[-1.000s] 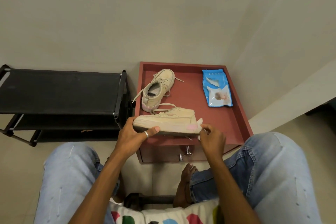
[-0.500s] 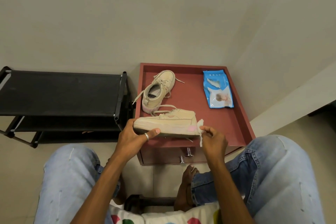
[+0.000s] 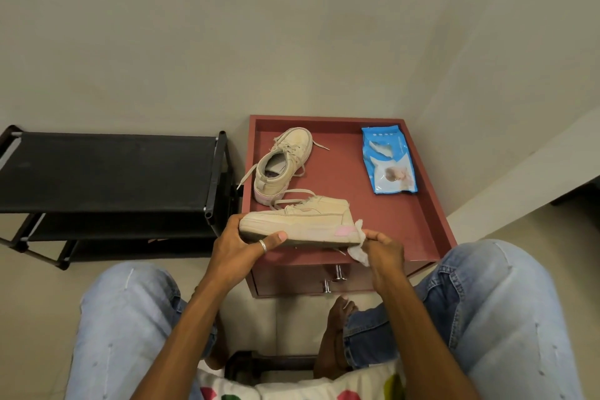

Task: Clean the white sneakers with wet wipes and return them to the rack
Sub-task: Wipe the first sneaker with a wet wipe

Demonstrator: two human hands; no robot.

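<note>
While left hand (image 3: 240, 247) grips sneaker (image 3: 302, 221) by toe, right hand (image 3: 383, 250) pinches wipe (image 3: 358, 255) at heel.

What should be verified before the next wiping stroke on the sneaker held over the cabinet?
1. Left hand grips the held sneaker at its toe end: ok.
2. Right hand pinches the wipe against the heel: ok.
3. Wipe clean enough to use: cannot tell.
4. Second sneaker rests on the cabinet: ok.
5. Wipes pack lies on the cabinet: ok.
6. Rack stands beside the cabinet for the return: ok.
</note>
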